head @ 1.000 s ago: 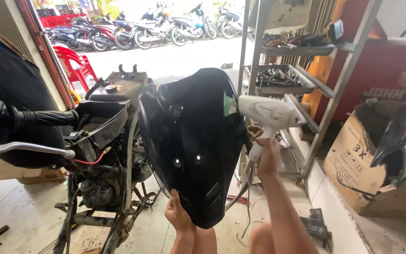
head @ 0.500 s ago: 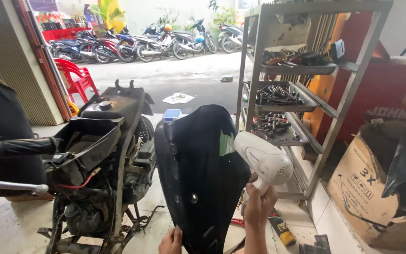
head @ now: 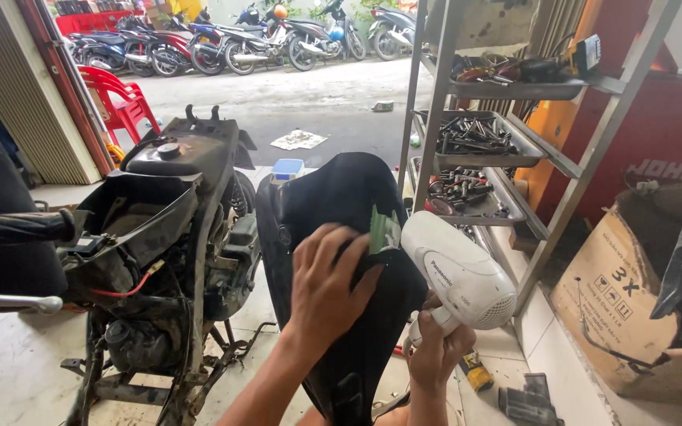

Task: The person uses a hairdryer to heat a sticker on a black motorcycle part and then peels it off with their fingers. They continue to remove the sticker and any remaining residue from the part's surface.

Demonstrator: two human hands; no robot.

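Partly hidden, left hand (head: pixel 327 285) lies flat on black fairing (head: pixel 333 205); right hand (head: pixel 438 353) grips white hairdryer (head: pixel 458 270).

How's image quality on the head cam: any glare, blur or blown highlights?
Head view: sharp overall, both hands crisp; the left hand lies on the black panel, the right hand holds the white hair dryer. Street outside is bright and slightly washed. Soft daylight indoors, weak shadows. Shelf posts lean from wide-angle distortion.
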